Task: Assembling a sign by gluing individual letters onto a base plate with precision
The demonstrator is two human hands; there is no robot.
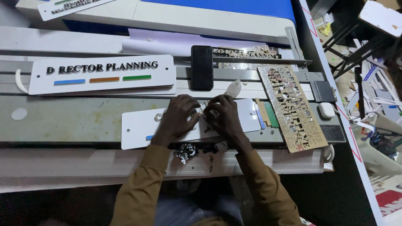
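Cluttered grey workbench (63,121) fills the head view, with paper scraps on the floor at three o'clock. At the centre lies a white rectangular sign plate (138,129), and both hands work on it. Our left hand (178,119) is curled with its fingers pressed down on the plate; our right hand (224,117) pinches a small shiny cut-out piece (204,108), though we cannot tell its shape. We judge it best to steady the plate and set the piece straight. At ten o'clock rests a finished white lettered sign (102,73); at twelve o'clock, a black phone (202,67).
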